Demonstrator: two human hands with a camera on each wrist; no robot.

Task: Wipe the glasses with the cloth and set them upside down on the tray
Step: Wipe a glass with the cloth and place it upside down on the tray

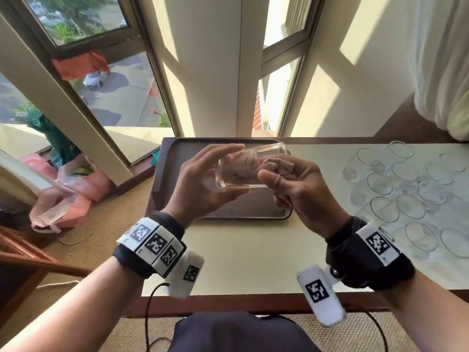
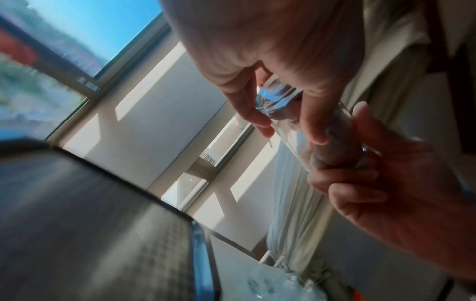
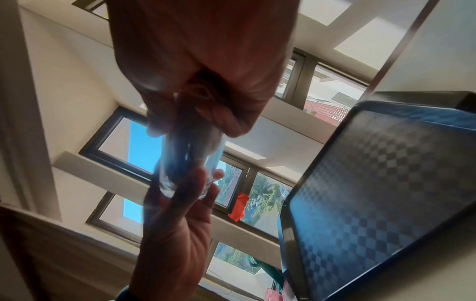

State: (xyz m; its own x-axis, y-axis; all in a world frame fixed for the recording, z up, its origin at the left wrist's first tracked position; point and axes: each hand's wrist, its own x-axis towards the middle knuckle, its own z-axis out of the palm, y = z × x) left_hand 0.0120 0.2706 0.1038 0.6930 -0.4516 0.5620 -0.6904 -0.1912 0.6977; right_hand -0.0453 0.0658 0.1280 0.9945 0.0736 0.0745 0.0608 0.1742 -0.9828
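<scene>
The task is at its start, as far as the head view shows. The dark tray (image 1: pixel 175 158) on the table (image 1: pixel 243 260) holds no glass; its chequered floor is bare wherever the hands do not cover it, though the part behind the hands is hidden. No glass stands upside down anywhere in view.

1 glass (image 1: pixel 243 168) is in hand above the tray, lying roughly on its side with the open mouth toward the right. The left hand (image 1: pixel 203 184) cradles its base end, fingers spread and lightly curved along the wall, thumb under it, so that grip is holding the glass. The right hand (image 1: pixel 299 189) is closed on a pinkish-beige cloth (image 1: pixel 276 166), which is pushed through the mouth and fills much of the inside; that grip is tight on the cloth at the rim. So the step in hand looks like wiping the inside of the 1st glass. The outside wipe, the turn-over and the placing on the tray are not yet done for it.

To the right on the table stands a cluster of clear glasses (image 1: pixel 406 194), mouths up and close together, some touching. I count at least 12, but the transparent walls overlap and an exact count is not possible. They appear empty; whether they are wet or dry cannot be told. All of them seemingly wait for the cloth.
</scene>
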